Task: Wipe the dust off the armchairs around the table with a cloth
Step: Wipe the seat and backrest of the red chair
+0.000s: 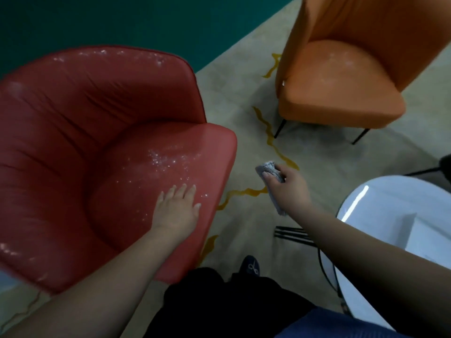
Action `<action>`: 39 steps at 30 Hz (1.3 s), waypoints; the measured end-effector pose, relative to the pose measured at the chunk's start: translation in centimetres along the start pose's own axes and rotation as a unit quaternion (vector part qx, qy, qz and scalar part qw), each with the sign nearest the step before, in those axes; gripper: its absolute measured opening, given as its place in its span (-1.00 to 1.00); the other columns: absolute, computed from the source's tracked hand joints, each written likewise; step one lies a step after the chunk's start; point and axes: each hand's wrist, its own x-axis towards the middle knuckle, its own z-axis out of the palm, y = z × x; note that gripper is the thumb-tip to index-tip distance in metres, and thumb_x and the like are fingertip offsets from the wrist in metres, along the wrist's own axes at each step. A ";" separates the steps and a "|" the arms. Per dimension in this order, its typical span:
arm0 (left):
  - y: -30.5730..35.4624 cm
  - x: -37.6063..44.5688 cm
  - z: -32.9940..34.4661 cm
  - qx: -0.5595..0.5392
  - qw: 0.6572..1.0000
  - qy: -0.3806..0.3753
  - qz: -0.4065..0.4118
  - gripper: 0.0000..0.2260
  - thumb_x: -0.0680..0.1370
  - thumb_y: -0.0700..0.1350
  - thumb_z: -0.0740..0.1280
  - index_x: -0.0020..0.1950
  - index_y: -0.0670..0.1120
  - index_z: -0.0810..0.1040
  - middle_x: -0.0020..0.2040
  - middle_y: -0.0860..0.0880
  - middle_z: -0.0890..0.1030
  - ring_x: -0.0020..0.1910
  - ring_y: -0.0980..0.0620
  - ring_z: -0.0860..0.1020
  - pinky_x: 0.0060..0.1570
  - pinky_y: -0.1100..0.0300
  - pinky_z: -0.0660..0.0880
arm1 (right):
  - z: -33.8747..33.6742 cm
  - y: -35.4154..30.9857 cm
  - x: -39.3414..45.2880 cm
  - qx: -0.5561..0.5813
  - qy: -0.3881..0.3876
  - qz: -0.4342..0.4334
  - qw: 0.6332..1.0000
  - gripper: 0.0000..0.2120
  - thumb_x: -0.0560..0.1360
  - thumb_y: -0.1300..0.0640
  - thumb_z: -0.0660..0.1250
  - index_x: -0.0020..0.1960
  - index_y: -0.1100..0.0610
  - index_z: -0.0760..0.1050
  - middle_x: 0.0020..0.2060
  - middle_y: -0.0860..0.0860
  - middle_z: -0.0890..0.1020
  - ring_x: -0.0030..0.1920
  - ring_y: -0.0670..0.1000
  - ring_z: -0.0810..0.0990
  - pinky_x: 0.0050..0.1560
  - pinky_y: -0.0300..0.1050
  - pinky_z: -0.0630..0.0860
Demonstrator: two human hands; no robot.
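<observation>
A red armchair [80, 142] fills the left of the view, with white dust specks on its seat and along the top of its back. My left hand [177, 208] lies flat on the front of the seat, fingers straight. To the right, over the carpet, my right hand [286, 185] grips a crumpled grey cloth [268, 167], clear of the chair. An orange armchair [341, 76] stands at the upper right, pale dust on its seat.
A white round table [395, 228] on black legs is at the right edge. Beige carpet with yellow vein lines [244, 106] runs between the chairs. A dark green wall is behind. My dark trousers and shoe [250, 265] show at the bottom.
</observation>
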 end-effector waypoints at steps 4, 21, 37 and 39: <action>-0.3 -0.7 -0.5 -0.023 0.998 0.006 -0.058 -0.48 0.62 0.13 0.00 0.56 0.02 0.04 0.55 -0.02 0.14 0.53 -0.07 0.06 0.49 -0.06 0.00 | 1.0 -2.0 2.4 0.025 -0.051 -0.053 0.997 -0.89 0.50 0.03 0.33 -0.09 0.06 0.56 -0.31 0.05 0.61 -0.32 -0.09 0.55 -0.40 -0.22 0.41; -9.2 3.9 -2.8 -0.067 0.976 0.032 -0.202 -0.47 0.62 0.14 -0.01 0.57 0.03 0.02 0.56 -0.01 0.13 0.53 -0.04 0.07 0.49 -0.04 -0.01 | 10.3 -11.9 12.9 0.036 -0.132 -0.119 0.983 -0.81 0.47 0.03 0.38 0.01 0.11 0.57 -0.21 -0.15 0.64 -0.12 -0.24 0.58 -0.24 -0.22 0.50; -6.4 8.8 -3.3 -0.162 0.892 0.033 -0.422 -0.47 0.63 0.14 -0.03 0.57 0.02 0.00 0.56 -0.01 0.11 0.53 -0.03 0.06 0.49 -0.04 0.02 | 17.8 -19.9 26.5 -0.090 -0.381 -0.271 0.879 -0.83 0.51 -0.06 0.31 0.06 -0.05 0.56 -0.10 0.01 0.61 -0.16 -0.08 0.60 -0.22 -0.25 0.45; -5.3 9.4 -3.2 -0.192 0.870 0.044 -0.452 -0.48 0.62 0.13 -0.01 0.56 0.02 0.03 0.55 -0.02 0.14 0.53 -0.04 0.08 0.49 -0.04 0.02 | 18.7 -20.6 27.4 -0.111 -0.409 -0.285 0.860 -0.76 0.51 -0.08 0.31 0.14 -0.04 0.55 -0.03 0.02 0.60 -0.09 -0.05 0.61 -0.10 -0.14 0.53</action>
